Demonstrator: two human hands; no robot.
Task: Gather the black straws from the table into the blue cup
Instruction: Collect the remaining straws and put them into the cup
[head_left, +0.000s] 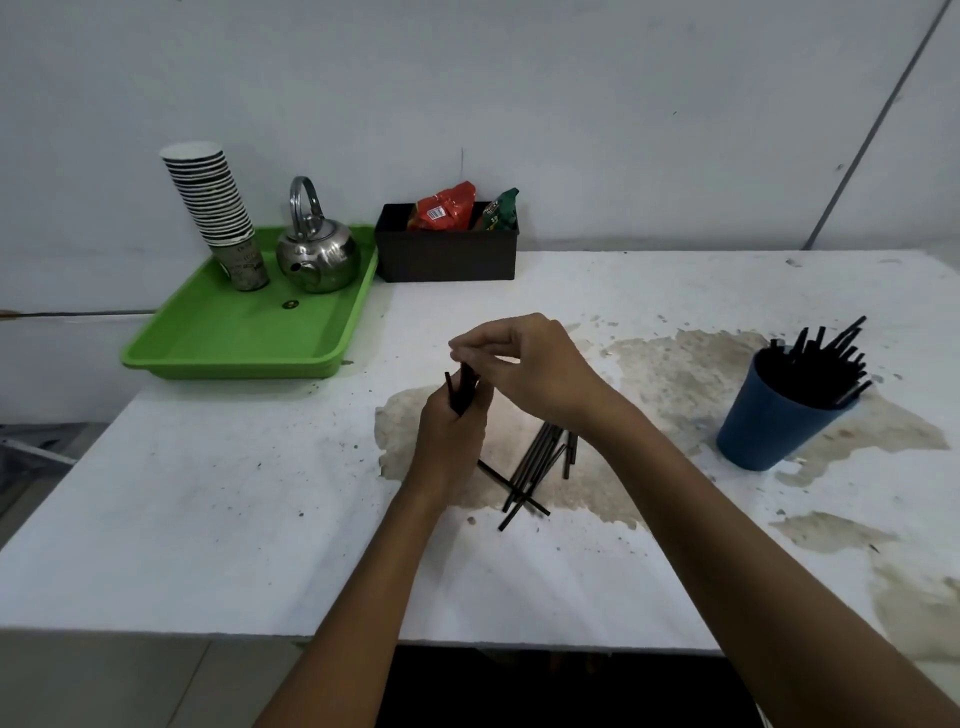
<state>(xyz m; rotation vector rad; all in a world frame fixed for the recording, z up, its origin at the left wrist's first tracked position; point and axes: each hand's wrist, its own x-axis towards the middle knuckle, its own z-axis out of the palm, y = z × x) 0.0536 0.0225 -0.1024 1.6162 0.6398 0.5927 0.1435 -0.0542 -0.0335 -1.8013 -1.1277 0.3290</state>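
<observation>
Table (208, 519): straws (461, 395) half-hidden in hand (449, 441)

A white, stained table (260, 519) is set against a plain pale wall (571, 104). Grey floor tiles (130, 686) are seen below its near edge, and a thin diagonal line (878, 119) is marked at the wall's right.

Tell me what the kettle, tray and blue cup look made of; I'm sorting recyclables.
Kettle: polished metal, probably stainless steel, judging by its mirror-like reflections. Green tray: likely moulded plastic, uniform colour with a soft sheen. Blue cup: seemingly matte plastic, opaque with no glare.
</observation>
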